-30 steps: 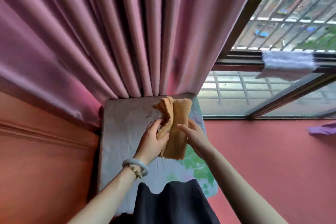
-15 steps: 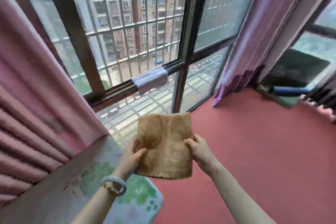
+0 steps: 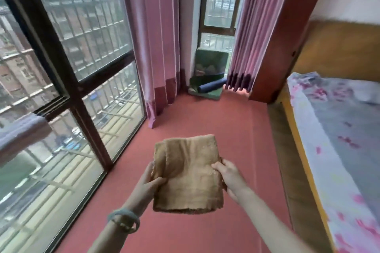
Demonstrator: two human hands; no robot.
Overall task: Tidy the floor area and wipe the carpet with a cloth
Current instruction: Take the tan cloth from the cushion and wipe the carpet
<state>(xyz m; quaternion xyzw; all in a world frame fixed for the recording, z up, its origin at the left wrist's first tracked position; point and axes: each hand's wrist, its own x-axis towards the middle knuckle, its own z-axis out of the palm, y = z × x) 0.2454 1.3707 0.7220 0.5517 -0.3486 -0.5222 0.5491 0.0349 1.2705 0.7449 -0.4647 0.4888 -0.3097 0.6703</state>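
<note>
Cloth: the folded cloth point(image 3: 188, 174) is being held flat above the carpet point(image 3: 205, 119) at its near end, not touching it, likely being squared into a wiping pad.
Grip: the left hand point(image 3: 147, 186) and right hand point(image 3: 228, 178) are each pinching a side edge, holding the folds together.
Far corner: a cushion point(image 3: 209, 68) and a roll point(image 3: 211, 86) are lying by the curtain point(image 3: 158, 47).

I see the cloth point(image 3: 188, 172) between the left hand point(image 3: 147, 185) and the right hand point(image 3: 228, 178), above the carpet point(image 3: 205, 121). The window point(image 3: 61, 68) runs along the left and the bed point(image 3: 339, 139) along the right. In the far corner a rolled mat point(image 3: 211, 87) lies on cushions point(image 3: 211, 61) between curtains point(image 3: 158, 37).
</note>
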